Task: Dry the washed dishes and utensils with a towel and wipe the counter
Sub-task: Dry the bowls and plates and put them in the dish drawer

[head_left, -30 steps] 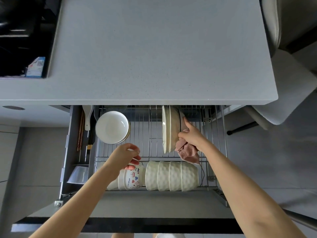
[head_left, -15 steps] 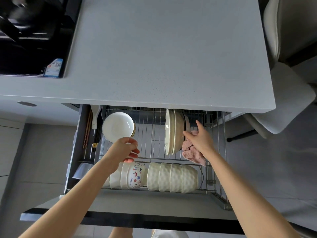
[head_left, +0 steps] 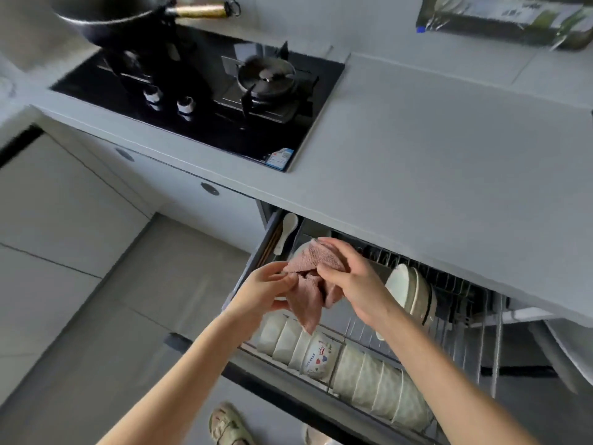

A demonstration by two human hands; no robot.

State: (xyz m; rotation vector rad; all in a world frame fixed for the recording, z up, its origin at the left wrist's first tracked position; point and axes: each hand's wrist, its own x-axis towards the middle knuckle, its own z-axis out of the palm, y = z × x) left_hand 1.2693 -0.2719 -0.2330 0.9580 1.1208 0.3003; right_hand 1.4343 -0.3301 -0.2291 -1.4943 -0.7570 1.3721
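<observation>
A pink towel (head_left: 313,277) hangs bunched between both hands above the pulled-out wire dish drawer (head_left: 462,322). My right hand (head_left: 349,277) grips its upper part from the right. My left hand (head_left: 266,292) pinches its left edge. Behind the towel a white plate (head_left: 300,250) is mostly hidden. Upright cream plates (head_left: 412,292) stand in the rack to the right of my hands. A row of white bowls on their sides (head_left: 353,364), one with a cartoon print (head_left: 317,356), lines the drawer's front. The grey counter (head_left: 433,149) spreads above the drawer.
A black gas hob (head_left: 205,91) sits in the counter at the left, with a dark pan (head_left: 118,17) on it. A white spoon (head_left: 287,231) and chopsticks lie in the drawer's left side slot. A sandalled foot (head_left: 226,423) stands on the floor below.
The view has swung left and up, bringing the hob into sight. My right hand left the upright plates with the towel and moved left; my left hand rose from the bowls and took the towel's edge.
</observation>
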